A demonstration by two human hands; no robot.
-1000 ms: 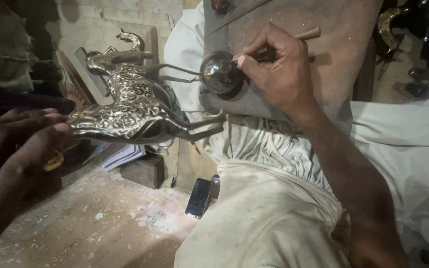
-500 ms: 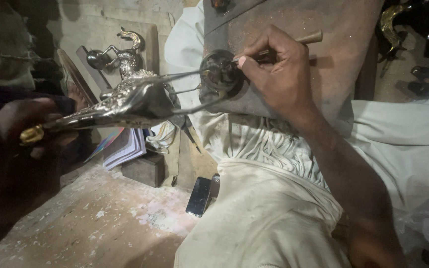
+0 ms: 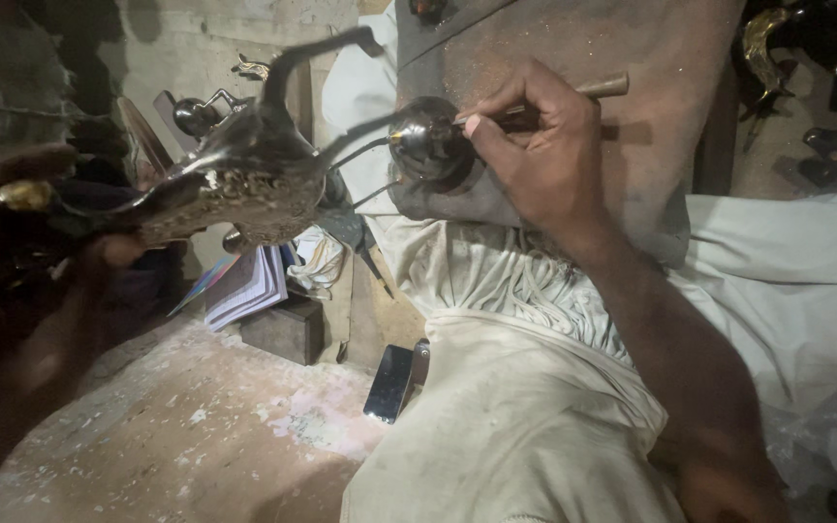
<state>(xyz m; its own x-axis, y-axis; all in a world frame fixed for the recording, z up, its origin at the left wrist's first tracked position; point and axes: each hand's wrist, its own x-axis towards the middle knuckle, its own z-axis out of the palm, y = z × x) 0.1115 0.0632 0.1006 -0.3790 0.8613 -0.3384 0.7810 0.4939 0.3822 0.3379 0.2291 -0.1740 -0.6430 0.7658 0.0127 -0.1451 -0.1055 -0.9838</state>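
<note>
Since the earlier frame the ornate metal figurine (image 3: 234, 189) has swung upward, one leg now pointing toward the top edge, blurred by motion. The left hand (image 3: 21, 261) is clamped around its base at far left, dark and cut off, while the right hand (image 3: 544, 160) pinches a wooden-handled tool (image 3: 573, 97) against the figurine's rounded end (image 3: 428, 145), its tip hidden there.

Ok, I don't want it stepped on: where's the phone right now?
In the head view the phone lies low and centre on the dusty floor, against the pale trouser leg, right of the wooden block.
</note>
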